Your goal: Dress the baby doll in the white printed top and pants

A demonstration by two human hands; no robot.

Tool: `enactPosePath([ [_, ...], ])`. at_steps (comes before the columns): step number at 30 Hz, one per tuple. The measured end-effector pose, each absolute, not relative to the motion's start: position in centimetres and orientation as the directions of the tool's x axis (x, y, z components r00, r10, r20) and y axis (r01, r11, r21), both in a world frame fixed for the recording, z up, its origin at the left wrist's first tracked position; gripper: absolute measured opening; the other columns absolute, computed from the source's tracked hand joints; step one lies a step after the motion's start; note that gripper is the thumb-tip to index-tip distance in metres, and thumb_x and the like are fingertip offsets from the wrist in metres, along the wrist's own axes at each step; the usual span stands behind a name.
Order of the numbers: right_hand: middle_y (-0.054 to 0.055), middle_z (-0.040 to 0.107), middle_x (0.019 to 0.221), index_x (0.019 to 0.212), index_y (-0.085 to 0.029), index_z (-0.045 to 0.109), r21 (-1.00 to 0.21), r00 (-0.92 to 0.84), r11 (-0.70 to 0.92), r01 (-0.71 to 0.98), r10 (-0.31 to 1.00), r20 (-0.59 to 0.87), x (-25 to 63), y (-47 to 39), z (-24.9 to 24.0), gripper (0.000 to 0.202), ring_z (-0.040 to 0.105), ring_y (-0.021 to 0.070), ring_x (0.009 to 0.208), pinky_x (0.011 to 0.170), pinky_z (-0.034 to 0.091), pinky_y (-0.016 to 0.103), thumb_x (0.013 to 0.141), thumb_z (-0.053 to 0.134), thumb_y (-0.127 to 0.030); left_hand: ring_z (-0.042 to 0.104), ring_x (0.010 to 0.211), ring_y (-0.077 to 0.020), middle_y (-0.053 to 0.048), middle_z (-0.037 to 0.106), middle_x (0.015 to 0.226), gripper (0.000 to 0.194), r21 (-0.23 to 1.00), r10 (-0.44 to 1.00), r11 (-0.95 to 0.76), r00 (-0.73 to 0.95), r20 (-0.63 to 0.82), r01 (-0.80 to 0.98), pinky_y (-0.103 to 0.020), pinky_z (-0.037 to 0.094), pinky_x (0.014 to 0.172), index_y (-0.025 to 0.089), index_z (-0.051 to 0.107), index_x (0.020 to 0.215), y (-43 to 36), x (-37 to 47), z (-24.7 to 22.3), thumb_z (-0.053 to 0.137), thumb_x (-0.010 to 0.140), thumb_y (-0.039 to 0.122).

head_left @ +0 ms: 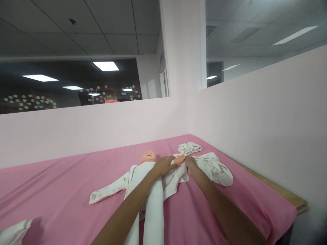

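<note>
A baby doll (148,156) lies face up on the pink sheet, with white cloth over its body. One patterned white sleeve (109,193) stretches out flat to the left. My left hand (165,165) is curled over the doll's upper arm and the white garment there. Between my two hands the doll's bare forearm (179,159) shows. My right hand (190,164) is closed at the doll's hand; its fingertips are mostly hidden. White garment cloth (172,183) hangs loose below my hands. Long white cloth legs or strips (154,211) run toward me, partly behind my left forearm.
Right of my right hand lies a crumpled patterned white garment (214,168). A folded patterned cloth (189,148) is behind it. Another white cloth (15,233) lies at the lower left. Pale walls (268,122) border the pink-covered bed (63,177) at the back and right.
</note>
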State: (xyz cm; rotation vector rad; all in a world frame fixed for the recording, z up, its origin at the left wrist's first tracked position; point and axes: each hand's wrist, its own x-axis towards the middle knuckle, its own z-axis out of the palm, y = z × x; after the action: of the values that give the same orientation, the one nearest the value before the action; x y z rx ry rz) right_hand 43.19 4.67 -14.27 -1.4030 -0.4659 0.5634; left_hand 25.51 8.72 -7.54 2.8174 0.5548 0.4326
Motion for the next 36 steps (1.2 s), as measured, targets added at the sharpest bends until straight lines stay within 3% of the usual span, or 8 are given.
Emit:
enactPosePath([
  [3,0.003,0.06,0.057,0.07,-0.018,0.059,-0.991,0.801,0.007,-0.132,0.591,-0.102,43.1,4.4,-13.7,0.005,0.06,0.0192,0.057,0.048,0.048,0.027,0.07,0.061,-0.022,0.066,0.1,-0.0298,-0.009,0.072,0.111,0.044,0.172,0.423,-0.903,0.888,0.183,0.394,-0.036,0.047,0.08,0.023,0.065,0.114,8.8,25.9,-8.1,0.047,0.089,0.055],
  [7,-0.002,0.052,0.054,0.066,-0.019,0.054,-1.0,0.854,-0.017,-0.025,0.52,-0.031,42.5,3.9,-13.4,0.007,0.052,0.0155,0.054,0.047,0.041,0.025,0.07,0.059,-0.021,0.066,0.103,-0.0338,-0.012,0.072,0.114,0.048,0.071,0.438,-0.899,0.89,0.123,0.433,-0.04,0.048,0.081,0.022,0.066,0.112,9.2,26.6,-8.9,0.047,0.087,0.058],
  [12,-0.001,0.047,0.053,0.056,-0.022,0.047,-0.976,0.871,-0.106,0.189,0.478,0.116,42.2,3.1,-13.3,0.017,0.046,0.0152,0.056,0.049,0.03,0.027,0.072,0.054,-0.023,0.065,0.107,-0.0318,-0.01,0.07,0.12,0.05,0.141,0.473,-0.877,0.877,0.086,0.459,-0.039,0.048,0.084,0.023,0.066,0.114,9.4,26.6,-8.7,0.045,0.087,0.06],
  [18,0.003,0.056,0.063,0.059,-0.022,0.051,-0.908,0.86,-0.246,0.338,0.472,0.192,42.2,2.0,-13.0,0.018,0.053,0.0196,0.066,0.058,0.031,0.029,0.077,0.05,-0.028,0.063,0.111,-0.0275,-0.008,0.067,0.127,0.055,0.318,0.484,-0.832,0.875,0.015,0.455,-0.034,0.048,0.087,0.022,0.066,0.116,9.8,26.1,-7.6,0.047,0.085,0.062],
  [22,0.005,0.063,0.075,0.073,-0.021,0.06,-0.855,0.846,-0.315,0.412,0.482,0.23,41.3,1.4,-12.2,0.019,0.057,0.0216,0.074,0.061,0.032,0.029,0.081,0.047,-0.031,0.06,0.118,-0.0275,-0.007,0.063,0.135,0.057,0.307,0.489,-0.823,0.871,-0.047,0.478,-0.033,0.047,0.093,0.025,0.063,0.125,10.0,26.3,-7.7,0.05,0.084,0.062],
  [26,0.007,0.068,0.093,0.094,-0.019,0.065,-0.731,0.788,-0.367,0.575,0.489,0.374,39.1,0.9,-11.6,0.026,0.06,0.023,0.09,0.068,0.034,0.029,0.086,0.044,-0.032,0.064,0.113,-0.027,-0.007,0.066,0.13,0.056,0.242,0.513,-0.824,0.856,-0.063,0.512,-0.032,0.049,0.09,0.024,0.065,0.123,10.3,26.6,-8.0,0.049,0.085,0.062],
  [31,0.007,0.069,0.093,0.095,-0.019,0.064,-0.695,0.654,-0.212,0.687,0.598,0.463,36.1,0.6,-11.7,0.022,0.06,0.0215,0.087,0.07,0.036,0.028,0.086,0.047,-0.029,0.068,0.103,-0.0299,-0.013,0.07,0.12,0.044,0.166,0.562,-0.814,0.827,-0.015,0.557,-0.036,0.052,0.085,0.02,0.066,0.12,10.0,26.5,-8.3,0.052,0.088,0.048],
  [36,0.005,0.07,0.093,0.09,-0.019,0.064,-0.816,0.514,0.085,0.571,0.739,0.437,34.2,0.5,-11.9,0.018,0.063,0.0207,0.086,0.074,0.043,0.029,0.081,0.048,-0.021,0.068,0.1,-0.0289,-0.014,0.073,0.108,0.021,0.12,0.556,-0.827,0.831,0.017,0.55,-0.033,0.051,0.083,0.018,0.072,0.098,9.6,25.2,-8.1,0.059,0.084,0.027],
])
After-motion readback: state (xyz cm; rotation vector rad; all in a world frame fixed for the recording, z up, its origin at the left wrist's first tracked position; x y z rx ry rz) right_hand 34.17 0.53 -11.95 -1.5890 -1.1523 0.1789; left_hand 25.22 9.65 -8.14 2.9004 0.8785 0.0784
